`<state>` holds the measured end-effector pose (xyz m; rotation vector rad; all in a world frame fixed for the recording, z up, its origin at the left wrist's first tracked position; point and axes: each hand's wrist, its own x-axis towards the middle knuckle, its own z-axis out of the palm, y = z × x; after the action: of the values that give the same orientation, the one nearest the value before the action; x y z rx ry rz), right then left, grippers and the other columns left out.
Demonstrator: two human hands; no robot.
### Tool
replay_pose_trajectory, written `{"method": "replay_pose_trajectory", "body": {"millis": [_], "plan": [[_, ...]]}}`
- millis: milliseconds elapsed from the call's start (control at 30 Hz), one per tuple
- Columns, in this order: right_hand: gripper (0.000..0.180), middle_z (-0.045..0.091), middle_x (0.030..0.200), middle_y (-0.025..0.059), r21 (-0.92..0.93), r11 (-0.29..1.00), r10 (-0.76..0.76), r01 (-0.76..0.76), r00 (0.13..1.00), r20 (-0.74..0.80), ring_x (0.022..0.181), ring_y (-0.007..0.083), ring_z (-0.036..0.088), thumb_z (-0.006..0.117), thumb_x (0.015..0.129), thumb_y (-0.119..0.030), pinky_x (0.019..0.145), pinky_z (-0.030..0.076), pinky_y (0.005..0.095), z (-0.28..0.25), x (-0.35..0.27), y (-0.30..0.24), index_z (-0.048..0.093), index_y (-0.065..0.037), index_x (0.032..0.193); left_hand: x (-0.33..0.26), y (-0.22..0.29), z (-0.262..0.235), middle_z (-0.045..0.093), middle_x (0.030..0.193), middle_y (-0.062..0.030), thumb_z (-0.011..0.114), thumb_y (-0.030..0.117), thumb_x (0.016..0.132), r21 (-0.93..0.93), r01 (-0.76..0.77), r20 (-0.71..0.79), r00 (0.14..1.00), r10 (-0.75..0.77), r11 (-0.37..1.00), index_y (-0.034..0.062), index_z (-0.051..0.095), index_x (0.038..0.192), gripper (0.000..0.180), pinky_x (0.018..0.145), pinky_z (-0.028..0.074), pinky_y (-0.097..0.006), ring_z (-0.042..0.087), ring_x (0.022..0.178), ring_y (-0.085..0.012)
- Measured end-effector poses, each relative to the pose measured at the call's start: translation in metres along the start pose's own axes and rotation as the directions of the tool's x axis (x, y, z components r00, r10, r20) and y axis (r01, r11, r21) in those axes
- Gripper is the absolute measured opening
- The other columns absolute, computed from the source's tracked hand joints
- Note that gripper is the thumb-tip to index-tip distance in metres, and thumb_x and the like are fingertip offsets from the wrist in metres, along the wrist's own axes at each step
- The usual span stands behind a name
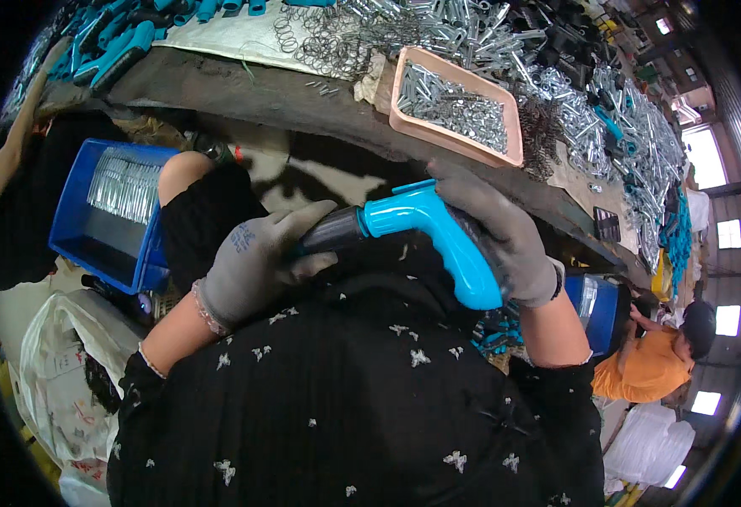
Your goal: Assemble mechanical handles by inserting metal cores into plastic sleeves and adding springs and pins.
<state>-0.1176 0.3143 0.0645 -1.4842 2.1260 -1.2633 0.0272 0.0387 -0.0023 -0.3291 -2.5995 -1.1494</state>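
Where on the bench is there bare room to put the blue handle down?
Barest is the dark bench edge left of the pink tray, below the white sheet, with a few small bits on it. Behind and right of the tray, springs and metal parts crowd the top. Both gloved hands, left and right, hold the handle.

Dim, fisheye-bent scene with black rim, glaring windows (708, 156) at right

white printed sack (58, 380) at lower left, another white sack (645, 444) lower right.
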Motion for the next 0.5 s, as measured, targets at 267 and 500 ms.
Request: {"method": "replay_pose_trajectory", "body": {"millis": [267, 500], "plan": [[0.055, 0.071, 0.116, 0.0149, 0.018, 0.994, 0.111, -0.111, 0.994, -0.008, 0.097, 0.0232, 0.071, 0.070, 0.088, -0.013, 0.085, 0.054, 0.0341, 0.008, -0.010, 0.005, 0.054, 0.002, 0.138, 0.000, -0.001, -0.002, 0.068, 0.090, -0.0117, 0.079, 0.033, 0.081, 0.169, 0.001, 0.113, 0.993, -0.021, 0.986, 0.0161, 0.057, 0.133, 0.059, 0.060, 0.052, -0.043, 0.067, 0.072, -0.0319], [0.063, 0.068, 0.091, 0.0147, -0.314, 0.861, 0.333, -0.401, 0.910, -0.248, 0.072, 0.0244, 0.064, 0.049, 0.103, -0.049, 0.069, 0.051, 0.0336, 0.021, -0.015, -0.008, 0.049, 0.003, 0.139, 0.011, 0.002, -0.001, 0.067, 0.089, -0.0102, 0.078, 0.034, 0.081, 0.200, -0.031, 0.138, 0.990, 0.003, 0.979, 0.0161, 0.060, 0.130, 0.055, 0.059, 0.052, -0.041, 0.066, 0.069, -0.0300]]}}
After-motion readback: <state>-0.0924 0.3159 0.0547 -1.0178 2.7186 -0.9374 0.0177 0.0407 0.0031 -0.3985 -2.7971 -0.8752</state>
